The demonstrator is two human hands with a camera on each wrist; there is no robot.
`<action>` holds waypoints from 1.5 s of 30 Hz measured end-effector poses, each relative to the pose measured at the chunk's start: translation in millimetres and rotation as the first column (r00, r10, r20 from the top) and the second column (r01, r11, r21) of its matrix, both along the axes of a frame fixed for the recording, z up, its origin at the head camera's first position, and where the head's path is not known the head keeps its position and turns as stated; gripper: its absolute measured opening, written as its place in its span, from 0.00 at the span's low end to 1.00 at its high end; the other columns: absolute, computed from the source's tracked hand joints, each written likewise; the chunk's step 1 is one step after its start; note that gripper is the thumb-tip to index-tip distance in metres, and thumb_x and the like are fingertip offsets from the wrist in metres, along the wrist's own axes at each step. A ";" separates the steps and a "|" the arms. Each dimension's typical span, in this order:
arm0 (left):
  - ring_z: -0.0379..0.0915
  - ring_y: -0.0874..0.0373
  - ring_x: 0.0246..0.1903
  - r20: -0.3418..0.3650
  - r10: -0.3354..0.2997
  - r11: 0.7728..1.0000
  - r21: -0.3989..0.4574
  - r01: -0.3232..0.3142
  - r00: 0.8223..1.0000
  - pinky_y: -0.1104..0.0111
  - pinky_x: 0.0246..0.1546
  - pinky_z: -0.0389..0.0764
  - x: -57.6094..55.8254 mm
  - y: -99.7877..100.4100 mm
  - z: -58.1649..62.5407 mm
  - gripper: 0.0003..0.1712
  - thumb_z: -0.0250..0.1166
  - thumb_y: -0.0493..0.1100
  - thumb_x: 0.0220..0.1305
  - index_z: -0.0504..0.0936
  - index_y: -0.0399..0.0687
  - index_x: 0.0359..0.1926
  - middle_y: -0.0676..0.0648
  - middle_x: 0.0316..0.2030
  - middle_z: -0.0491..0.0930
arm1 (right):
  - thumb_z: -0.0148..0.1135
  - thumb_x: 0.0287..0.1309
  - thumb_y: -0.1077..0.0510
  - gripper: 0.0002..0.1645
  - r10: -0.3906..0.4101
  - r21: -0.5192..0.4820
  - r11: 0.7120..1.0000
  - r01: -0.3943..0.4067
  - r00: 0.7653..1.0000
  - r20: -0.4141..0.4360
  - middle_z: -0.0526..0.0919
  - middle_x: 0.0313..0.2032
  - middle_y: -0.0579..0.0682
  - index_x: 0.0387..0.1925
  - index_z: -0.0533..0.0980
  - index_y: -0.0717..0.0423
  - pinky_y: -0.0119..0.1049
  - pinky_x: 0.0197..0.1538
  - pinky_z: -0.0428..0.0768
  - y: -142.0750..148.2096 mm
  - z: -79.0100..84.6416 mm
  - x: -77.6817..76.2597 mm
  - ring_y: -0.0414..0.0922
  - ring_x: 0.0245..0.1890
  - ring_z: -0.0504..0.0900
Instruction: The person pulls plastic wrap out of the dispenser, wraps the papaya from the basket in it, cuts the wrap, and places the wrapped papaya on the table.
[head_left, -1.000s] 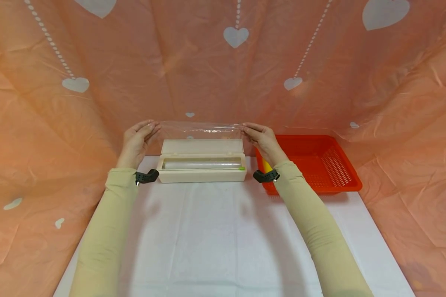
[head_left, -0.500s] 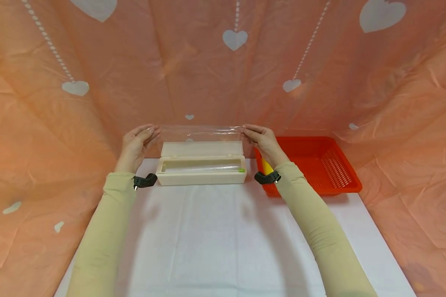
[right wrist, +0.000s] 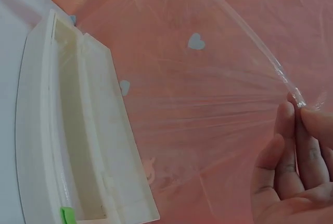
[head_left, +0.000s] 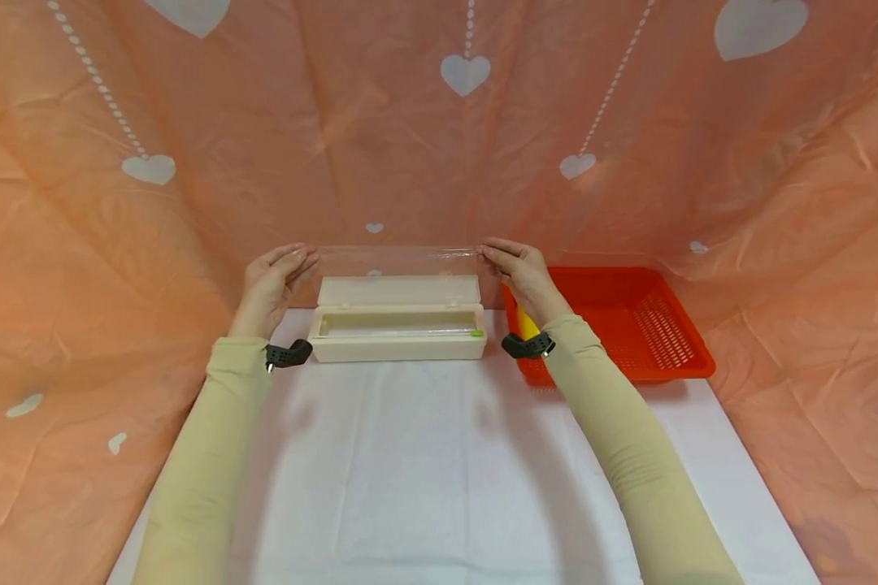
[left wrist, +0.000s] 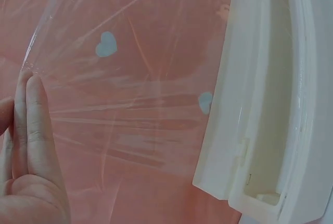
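A sheet of clear plastic wrap (head_left: 402, 258) stretches between the two hands, above and behind a cream wrap dispenser box (head_left: 398, 349). The left hand (head_left: 272, 280) pinches the sheet's left corner between thumb and fingers. At the right corner, the right hand (head_left: 518, 272) pinches the gathered edge with thumb and fingertips, as the right wrist view shows. Creases fan across the wrap (right wrist: 208, 107) toward that grip. The box stands with its lid (head_left: 398, 290) tipped back; a green slider (right wrist: 67, 215) sits at its front right corner.
A red perforated basket (head_left: 615, 325) stands right of the box, partly behind the right forearm. Something yellow (head_left: 527, 325) shows in its left side. A pink sheet with hearts (head_left: 410, 162) hangs behind the white-covered table (head_left: 410, 471).
Both hands stay nearly in place, holding the wrap. Inside the box, the pale roll that showed across the opening now shows only as a narrow strip near the front.
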State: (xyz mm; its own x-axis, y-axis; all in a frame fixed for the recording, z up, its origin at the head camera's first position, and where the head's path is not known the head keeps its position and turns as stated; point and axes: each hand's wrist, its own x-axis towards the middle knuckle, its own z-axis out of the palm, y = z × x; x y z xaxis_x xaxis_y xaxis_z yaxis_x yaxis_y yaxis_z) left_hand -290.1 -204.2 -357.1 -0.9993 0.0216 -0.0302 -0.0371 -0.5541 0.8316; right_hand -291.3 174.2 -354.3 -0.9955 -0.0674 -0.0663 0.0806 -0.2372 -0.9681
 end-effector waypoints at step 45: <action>0.78 0.52 0.50 0.050 -0.089 0.972 -0.215 0.098 0.995 0.63 0.56 0.73 11.7 -11.6 10.2 0.21 0.57 0.31 0.67 0.65 0.30 0.59 0.43 0.45 0.80 | 0.58 0.64 0.63 0.21 -0.039 -0.101 0.994 0.052 0.991 0.129 0.79 0.50 0.59 0.57 0.72 0.66 0.43 0.60 0.72 -4.8 11.6 0.3 0.51 0.50 0.81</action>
